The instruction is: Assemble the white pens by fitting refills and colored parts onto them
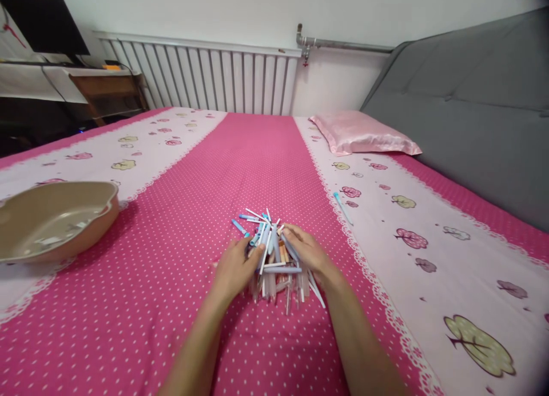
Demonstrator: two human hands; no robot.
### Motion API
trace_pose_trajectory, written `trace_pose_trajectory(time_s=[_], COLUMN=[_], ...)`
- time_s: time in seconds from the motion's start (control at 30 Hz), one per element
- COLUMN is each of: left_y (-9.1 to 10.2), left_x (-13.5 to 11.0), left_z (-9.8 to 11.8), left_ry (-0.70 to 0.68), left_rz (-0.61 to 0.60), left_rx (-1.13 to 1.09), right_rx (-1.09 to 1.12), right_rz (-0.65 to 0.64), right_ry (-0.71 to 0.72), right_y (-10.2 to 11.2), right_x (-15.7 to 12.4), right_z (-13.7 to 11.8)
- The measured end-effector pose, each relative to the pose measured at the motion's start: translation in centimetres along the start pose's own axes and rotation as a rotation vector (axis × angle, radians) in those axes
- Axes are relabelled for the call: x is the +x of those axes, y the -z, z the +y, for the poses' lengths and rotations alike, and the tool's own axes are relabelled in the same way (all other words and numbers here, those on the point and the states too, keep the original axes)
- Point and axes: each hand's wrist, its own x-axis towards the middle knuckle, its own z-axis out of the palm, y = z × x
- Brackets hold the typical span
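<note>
A heap of several pens (pixel 271 253), white and blue with some clear barrels, lies on the pink dotted bedsheet (pixel 180 282) in front of me. My left hand (pixel 234 267) presses against the heap's left side with fingers curled round the pens. On the heap's right side my right hand (pixel 306 250) cups the pens the same way. Both hands squeeze the pile between them. One loose blue-capped pen (pixel 342 207) lies apart on the pale strip to the right.
A beige basin (pixel 55 222) sits on the bed at the left. A pink satin pillow (pixel 364 133) lies at the far right by a grey headboard (pixel 472 110). A white radiator (pixel 206 76) lines the far wall; a wooden desk (pixel 107 93) stands far left.
</note>
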Motion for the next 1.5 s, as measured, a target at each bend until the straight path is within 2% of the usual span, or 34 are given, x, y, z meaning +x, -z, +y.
trace_pose_trajectory(time_s=[0.13,0.27,0.37,0.47,0.57,0.83,0.97,1.2,1.5], left_y=[0.4,0.6,0.6,0.5,0.4,0.3,0.1,0.5,1.4], left_x=[-1.2,-1.3,-1.3,-1.4,-1.5,-1.5,-1.6,-1.6,-1.6], left_z=[0.0,-0.1,-0.2,-0.1,-0.1,-0.1,-0.2,-0.3,-0.5], left_ry=[-0.007,-0.022,-0.030,-0.049,-0.044,-0.028,0.003,-0.001,0.017], left_rz=[0.062,0.092,0.105,0.128,0.142,0.134,0.139,0.130,0.060], left_rx=[-0.054,-0.060,-0.076,-0.101,-0.095,-0.090,-0.065,-0.079,-0.092], right_rx=[0.066,0.265,0.346,0.324,0.200,-0.286,-0.451,-0.552,-0.726], right_rz=[-0.063,-0.120,-0.117,-0.087,-0.044,0.009,0.035,0.081,0.056], right_ry=[-0.021,-0.088,-0.125,-0.162,-0.154,-0.010,-0.027,-0.032,-0.154], right_y=[-0.1,-0.3,-0.1,0.4,0.8,1.6,1.6,1.4,1.6], right_x=[-0.8,-1.5,-1.8,-1.9,-1.6,-0.5,-0.3,-0.8,-1.5], right_z=[-1.6,-2.7,-3.3,-3.5,-3.1,-0.1,0.7,0.0,-1.7])
